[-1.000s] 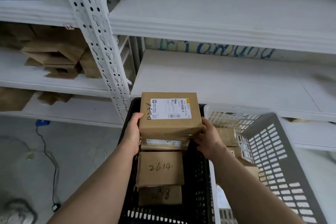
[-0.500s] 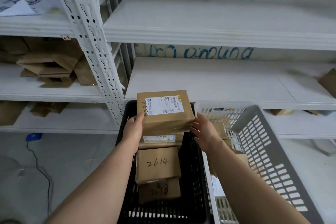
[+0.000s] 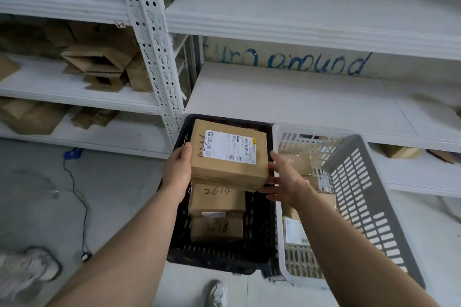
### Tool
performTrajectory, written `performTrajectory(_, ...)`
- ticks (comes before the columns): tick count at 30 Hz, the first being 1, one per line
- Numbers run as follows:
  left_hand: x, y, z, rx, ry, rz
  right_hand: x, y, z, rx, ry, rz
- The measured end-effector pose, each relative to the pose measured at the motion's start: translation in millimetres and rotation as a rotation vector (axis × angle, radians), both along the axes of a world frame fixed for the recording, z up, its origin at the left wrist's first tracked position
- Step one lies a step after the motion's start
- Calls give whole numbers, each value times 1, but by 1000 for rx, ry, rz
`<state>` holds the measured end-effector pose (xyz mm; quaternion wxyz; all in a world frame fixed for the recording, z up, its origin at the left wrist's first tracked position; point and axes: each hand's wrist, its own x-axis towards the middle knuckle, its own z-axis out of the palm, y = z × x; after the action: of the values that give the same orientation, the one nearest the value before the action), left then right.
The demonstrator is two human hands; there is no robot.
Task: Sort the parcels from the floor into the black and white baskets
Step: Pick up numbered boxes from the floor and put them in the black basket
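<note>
The top box (image 3: 228, 157), its label print too small to read, hides part of the 2614 parcel (image 3: 217, 200). The bottom edge cuts off a shoe (image 3: 218, 294).

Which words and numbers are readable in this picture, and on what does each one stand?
"turn around": blue writing on the wall.
"2614": second parcel in the black basket.
"2618": third parcel, nearest the camera, faint.
On the top parcel: handwritten number, perhaps "0226"; its printed label is too small.
The shelf tag and the parcel label in the white basket: blurred.
</note>
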<state>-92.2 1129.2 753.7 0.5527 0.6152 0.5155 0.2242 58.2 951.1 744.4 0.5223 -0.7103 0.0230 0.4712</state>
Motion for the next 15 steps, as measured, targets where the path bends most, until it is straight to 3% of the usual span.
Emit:
performTrajectory(6, -48, -41, -13, -10, -41, 141, -23, -32, -15, 49, 98, 14)
performTrajectory(10, -67, -50, -29, -39, 166, 134, -41, -42, -27, 30, 130, 17)
performTrajectory(15, -69, -41, -47, -137, 415, -25, -54, -41, -45, -64, 184, 22)
